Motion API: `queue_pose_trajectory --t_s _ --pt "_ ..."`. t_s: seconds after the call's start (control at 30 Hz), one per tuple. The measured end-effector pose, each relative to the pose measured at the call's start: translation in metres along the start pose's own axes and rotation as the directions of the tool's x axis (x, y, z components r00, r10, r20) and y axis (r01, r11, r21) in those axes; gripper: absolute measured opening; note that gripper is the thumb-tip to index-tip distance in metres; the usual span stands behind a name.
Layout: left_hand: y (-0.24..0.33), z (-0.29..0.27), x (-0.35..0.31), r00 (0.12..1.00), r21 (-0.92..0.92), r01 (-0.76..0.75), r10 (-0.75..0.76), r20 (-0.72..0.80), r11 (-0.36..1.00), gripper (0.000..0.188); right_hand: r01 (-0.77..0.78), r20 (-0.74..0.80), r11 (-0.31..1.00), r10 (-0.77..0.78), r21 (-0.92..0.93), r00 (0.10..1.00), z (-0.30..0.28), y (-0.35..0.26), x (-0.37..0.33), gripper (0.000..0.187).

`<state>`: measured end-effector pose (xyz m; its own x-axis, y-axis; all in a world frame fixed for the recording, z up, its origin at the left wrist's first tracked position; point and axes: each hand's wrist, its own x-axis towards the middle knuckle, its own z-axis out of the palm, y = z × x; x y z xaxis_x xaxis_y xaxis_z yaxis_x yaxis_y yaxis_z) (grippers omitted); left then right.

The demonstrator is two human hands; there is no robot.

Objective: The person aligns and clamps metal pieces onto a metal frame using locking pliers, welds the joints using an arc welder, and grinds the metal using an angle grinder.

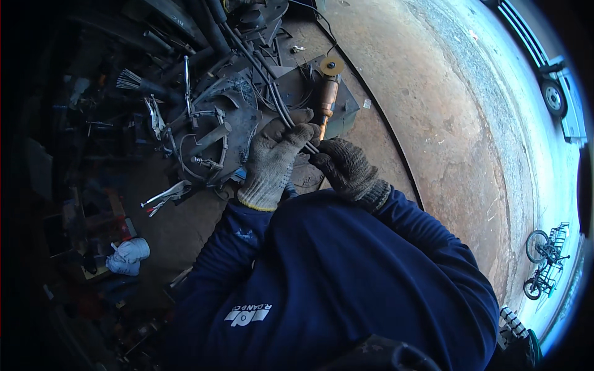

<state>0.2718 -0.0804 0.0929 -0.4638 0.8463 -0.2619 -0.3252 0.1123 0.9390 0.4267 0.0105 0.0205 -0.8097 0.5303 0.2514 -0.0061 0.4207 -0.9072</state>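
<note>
My left hand (272,159), in a pale knitted work glove, is closed around a pair of thin dark cables or rods (279,105). They run down to it from the top of the view; whether they are stiff or flexible I cannot tell. In a darker knitted glove, my right hand (351,170) pinches their lighter near ends (311,148), close beside the left fingers. Just beyond both hands lies an angle grinder (329,98) with a copper-coloured body and a yellowish disc. It rests on a dark metal surface (349,105).
Left of my hands is a cluttered metal bench (238,133) with locking clamps (187,86), more locking pliers (166,196) and a bristled brush (133,81). A pale cloth bundle (128,256) lies lower left. A dark strip (387,123) crosses the concrete floor; a bicycle (544,256) and a vehicle (557,93) stand far right.
</note>
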Motion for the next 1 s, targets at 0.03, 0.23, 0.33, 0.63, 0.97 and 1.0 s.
queue_pose_trajectory --t_s 0.03,0.23,0.33,0.63,0.97,1.0 --pt "-0.003 -0.003 0.001 0.999 -0.013 -0.03 0.03 0.013 0.999 0.034 -0.014 -0.002 1.0 0.014 0.022 1.0 0.002 0.0 0.0 0.03" --pt "0.002 -0.002 -0.008 0.996 -0.037 -0.083 0.083 0.013 0.996 0.034 -0.016 0.034 0.994 0.012 0.11 0.999 0.008 0.002 0.002 0.029" --pt "0.003 -0.008 -0.007 0.999 -0.096 -0.017 0.021 0.047 0.995 0.03 -0.161 0.15 0.974 0.137 0.162 0.979 0.005 -0.004 0.001 0.03" --pt "0.035 -0.024 0.019 0.972 -0.132 0.157 -0.177 -0.156 0.979 0.02 -0.498 0.425 0.698 0.297 0.515 0.855 0.007 0.015 -0.001 0.034" --pt "0.023 -0.047 0.032 0.965 -0.188 0.22 -0.242 -0.103 0.957 0.024 -0.617 0.487 0.61 0.392 0.498 0.781 0.016 0.013 -0.001 0.034" --pt "0.021 -0.052 0.033 0.972 -0.277 0.22 -0.233 -0.013 0.935 0.023 -0.616 0.495 0.593 0.379 0.518 0.782 0.015 0.009 0.0 0.034"
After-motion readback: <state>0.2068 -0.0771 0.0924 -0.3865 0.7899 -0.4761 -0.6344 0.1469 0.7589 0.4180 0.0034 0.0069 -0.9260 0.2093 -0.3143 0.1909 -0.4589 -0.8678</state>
